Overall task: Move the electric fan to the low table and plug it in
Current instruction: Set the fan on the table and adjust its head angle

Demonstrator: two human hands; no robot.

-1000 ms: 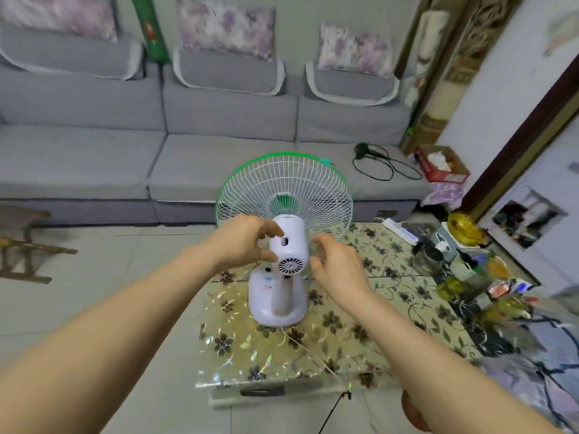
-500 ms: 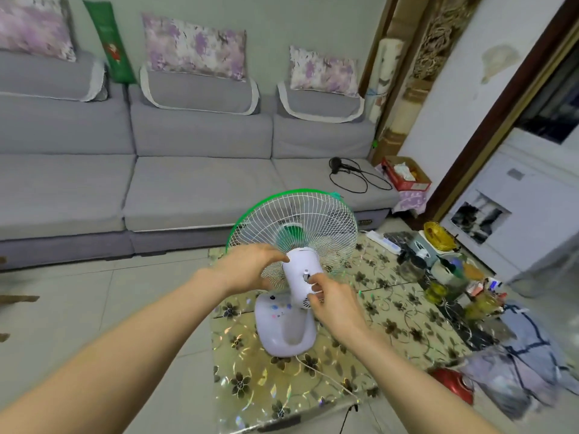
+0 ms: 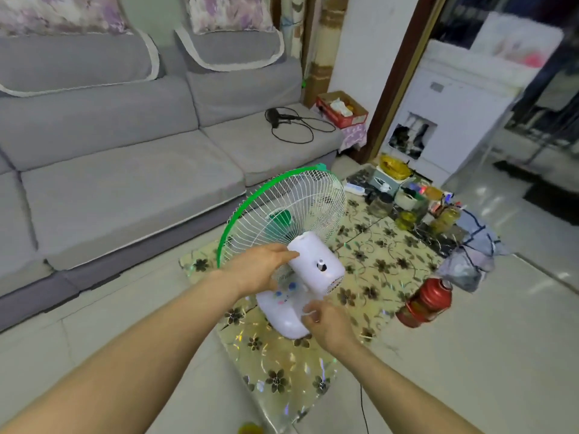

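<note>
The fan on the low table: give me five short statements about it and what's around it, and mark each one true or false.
1. The fan stands on the low table with the flower-patterned cover. True.
2. The left hand is on the fan's white motor housing. True.
3. The fan's guard has a red rim. False: the rim is green.
4. The right hand is holding the red container. False: that hand is at the fan's base, apart from the container, which stands on the floor beside the table.
5. A black hair dryer with its cord lies on the sofa. True.
</note>
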